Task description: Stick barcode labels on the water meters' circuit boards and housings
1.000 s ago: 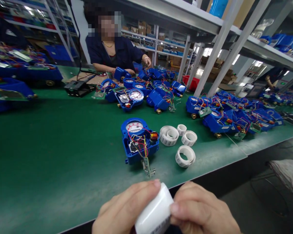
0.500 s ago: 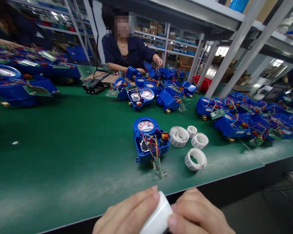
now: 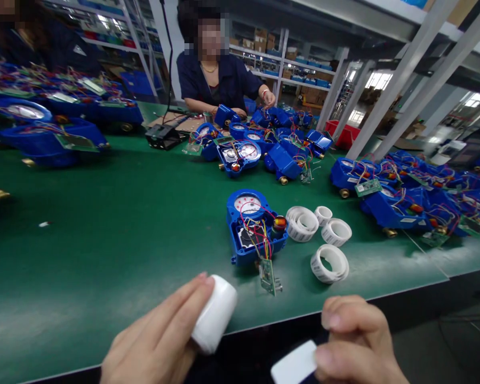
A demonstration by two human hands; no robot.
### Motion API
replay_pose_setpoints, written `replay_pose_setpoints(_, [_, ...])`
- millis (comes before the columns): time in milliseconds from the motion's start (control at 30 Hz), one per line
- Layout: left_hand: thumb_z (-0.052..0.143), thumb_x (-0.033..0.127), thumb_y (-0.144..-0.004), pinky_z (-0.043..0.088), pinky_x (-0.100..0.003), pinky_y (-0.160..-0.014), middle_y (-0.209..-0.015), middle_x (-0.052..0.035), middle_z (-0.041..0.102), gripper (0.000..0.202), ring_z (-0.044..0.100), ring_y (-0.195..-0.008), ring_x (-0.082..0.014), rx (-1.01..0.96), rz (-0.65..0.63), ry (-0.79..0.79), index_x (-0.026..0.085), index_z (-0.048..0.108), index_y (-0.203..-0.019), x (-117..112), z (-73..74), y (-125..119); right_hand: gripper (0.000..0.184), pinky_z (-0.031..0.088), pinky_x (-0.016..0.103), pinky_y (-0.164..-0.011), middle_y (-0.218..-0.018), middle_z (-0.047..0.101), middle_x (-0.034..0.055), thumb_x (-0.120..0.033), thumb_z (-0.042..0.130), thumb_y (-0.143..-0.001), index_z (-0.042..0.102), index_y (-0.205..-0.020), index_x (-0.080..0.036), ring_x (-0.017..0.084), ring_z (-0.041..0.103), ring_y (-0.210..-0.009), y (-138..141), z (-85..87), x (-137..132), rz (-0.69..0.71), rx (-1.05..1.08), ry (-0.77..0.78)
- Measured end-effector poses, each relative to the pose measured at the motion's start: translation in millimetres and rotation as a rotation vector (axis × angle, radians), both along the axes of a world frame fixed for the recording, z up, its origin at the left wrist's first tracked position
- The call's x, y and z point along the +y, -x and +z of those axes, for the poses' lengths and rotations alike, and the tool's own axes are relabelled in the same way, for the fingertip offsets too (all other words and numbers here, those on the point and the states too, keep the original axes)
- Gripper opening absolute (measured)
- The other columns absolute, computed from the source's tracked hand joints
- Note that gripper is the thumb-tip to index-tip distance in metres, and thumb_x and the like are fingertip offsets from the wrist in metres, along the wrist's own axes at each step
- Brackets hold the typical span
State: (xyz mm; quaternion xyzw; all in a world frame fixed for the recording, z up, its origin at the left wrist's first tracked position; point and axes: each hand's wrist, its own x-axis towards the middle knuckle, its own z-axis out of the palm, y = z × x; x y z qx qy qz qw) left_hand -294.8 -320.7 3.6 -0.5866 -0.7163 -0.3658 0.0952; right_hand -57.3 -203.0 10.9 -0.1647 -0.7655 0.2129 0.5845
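Observation:
My left hand (image 3: 156, 330) is closed around a white roll of labels (image 3: 216, 314) at the table's front edge. Lower right, my right hand (image 3: 360, 341) pinches a small white label (image 3: 294, 365) between thumb and fingers, apart from the roll. Beyond both hands a blue water meter (image 3: 240, 256) lies on the green table (image 3: 144, 234), its housing uncovered, with coloured wires inside. A green circuit board (image 3: 267, 277) hangs from those wires at its front. Beside the meter sit several label rolls, among them one nearest the edge (image 3: 318, 269).
Another person (image 3: 220, 80) sits across the table by a cluster of blue meters (image 3: 240, 154). More meters crowd the right side (image 3: 400, 210) and the far left (image 3: 44, 141). A black device (image 3: 162, 137) stands at the back. Metal shelf posts (image 3: 404, 80) rise at right.
My hands have moved apart. The roll went left with my left hand, and a white label now shows in my right hand, separate from the roll. The view has shifted slightly.

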Motion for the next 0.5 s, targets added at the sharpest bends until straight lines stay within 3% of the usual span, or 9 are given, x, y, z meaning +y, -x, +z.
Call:
replay_pose_setpoints(67, [0.051, 0.017, -0.087, 0.053, -0.016, -0.085, -0.12, 0.0043, 0.073, 0.04, 0.074, -0.094, -0.0162, 0.191, 0.098, 0.129, 0.024, 0.071, -0.121, 3.0, 4.2, 27.3, 0.034, 0.06, 0.037, -0.068, -0.102, 0.062, 0.0094, -0.017, 0.07, -0.087, 0.066, -0.119, -0.029, 0.023, 0.066, -0.088, 5.0, -7.5, 2.8, -0.04, 0.116, 0.056])
replay_pose_setpoints(133, [0.04, 0.02, -0.09, 0.044, -0.007, -0.051, -0.096, 0.006, 0.075, 0.039, 0.071, -0.065, -0.0079, 0.332, 0.091, 0.272, 0.019, 0.073, -0.11, 12.4, 10.9, 51.1, 0.05, 0.061, 0.038, -0.075, -0.112, 0.062, 0.012, -0.022, 0.069, -0.089, 0.053, -0.136, -0.027, 0.025, 0.065, -0.099, 18.0, -17.2, 3.7, -0.033, 0.171, 0.116])
replay_pose_setpoints(200, [0.034, 0.018, -0.091, 0.037, -0.006, -0.042, -0.074, 0.0055, 0.067, 0.039, 0.067, -0.054, -0.007, 0.316, 0.073, 0.361, 0.016, 0.073, -0.094, 26.5, 16.1, 67.8, 0.061, 0.059, 0.038, -0.085, -0.116, 0.062, 0.0121, -0.022, 0.068, -0.089, 0.04, -0.144, -0.026, 0.023, 0.064, -0.104, 34.4, -27.7, 1.4, -0.04, 0.172, 0.188])
replay_pose_setpoints(267, [0.034, 0.018, -0.091, 0.051, -0.013, -0.052, -0.074, 0.0009, 0.067, 0.038, 0.072, -0.065, -0.014, 0.272, 0.072, 0.398, 0.015, 0.072, -0.091, 41.7, 17.8, 77.2, 0.066, 0.055, 0.04, -0.095, -0.117, 0.062, 0.0108, -0.016, 0.067, -0.089, 0.032, -0.145, -0.025, 0.02, 0.064, -0.106, 48.1, -37.1, -2.6, -0.08, 0.167, 0.22])
replay_pose_setpoints(333, [0.033, 0.02, -0.092, 0.06, -0.031, -0.075, -0.091, -0.0057, 0.073, 0.041, 0.075, -0.089, -0.0252, 0.245, 0.066, 0.436, 0.012, 0.071, -0.104, 54.3, 17.9, 82.6, 0.069, 0.052, 0.042, -0.1, -0.12, 0.061, 0.011, -0.011, 0.067, -0.087, 0.029, -0.143, -0.024, 0.02, 0.063, -0.109, 55.4, -43.8, -5.2, -0.104, 0.158, 0.201])
replay_pose_setpoints(400, [0.033, 0.023, -0.091, 0.058, -0.045, -0.09, -0.107, -0.01, 0.074, 0.046, 0.072, -0.103, -0.0324, 0.205, 0.042, 0.506, 0.011, 0.066, -0.12, 61.7, 20.4, 87.2, 0.072, 0.05, 0.045, -0.102, -0.122, 0.061, 0.0119, -0.009, 0.067, -0.085, 0.026, -0.143, -0.023, 0.021, 0.063, -0.113, 56.7, -47.2, -4.4, -0.101, 0.117, 0.199])
replay_pose_setpoints(500, [0.043, 0.025, -0.089, 0.056, -0.047, -0.096, -0.12, -0.0174, 0.072, 0.048, 0.072, -0.104, -0.0346, 0.145, 0.011, 0.614, 0.009, 0.059, -0.131, 62.2, 32.0, 91.7, 0.071, 0.048, 0.047, -0.102, -0.116, 0.065, 0.0094, -0.012, 0.066, -0.086, 0.024, -0.142, -0.025, 0.022, 0.064, -0.111, 54.5, -47.1, 1.6, -0.066, 0.069, 0.281])
